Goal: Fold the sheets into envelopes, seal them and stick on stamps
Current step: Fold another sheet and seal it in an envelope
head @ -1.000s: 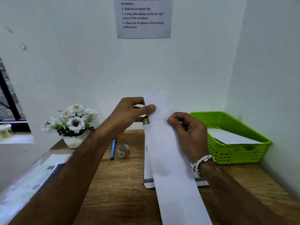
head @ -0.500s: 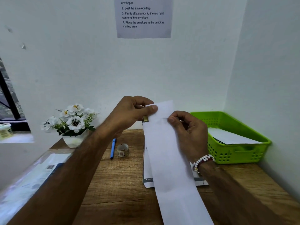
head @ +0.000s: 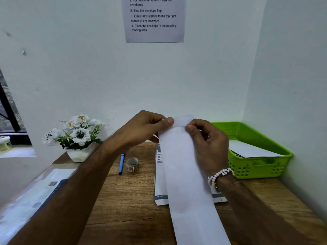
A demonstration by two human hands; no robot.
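1. Long white envelope (head: 187,174) held up in the air over the middle of the table (head: 123,200). Flap (head: 184,119) at the far end, sticking up toward the back wall. Near end running off the bottom of the view.
2. Left hand (head: 146,126) in a pinching grip on the top left corner, thumb on the front, other fingers curled behind.
3. Right hand (head: 207,144) in a pinching grip on the top right edge, just under the flap, thumb on the front too.
4. Looks like the sealing step, with the flap not yet folded down. Cannot tell about a folded sheet inside.
5. Flat on the table right under the envelope: a printed sheet (head: 159,174).
6. Toward the left edge: a blue pen (head: 121,163) just beside a small roll (head: 132,164), maybe stamps, too small to tell.
7. In the back right corner: a green basket (head: 283,156) with white paper (head: 251,150) inside. In the back left corner: a white flower pot (head: 77,154).
8. Could go wrong: a crooked flap, from one thumb pushing down harder or sooner than the other.
9. Could go wrong: wrinkles or a soft, wobbly fold, from thin paper bending in the air with nothing hard behind. Safer flat on the table.
10. Could go wrong: the flap popping open again, from too light a press along the edge.
11. Could go wrong: a slip out of one grip, with only small corner pinches on such a long envelope.
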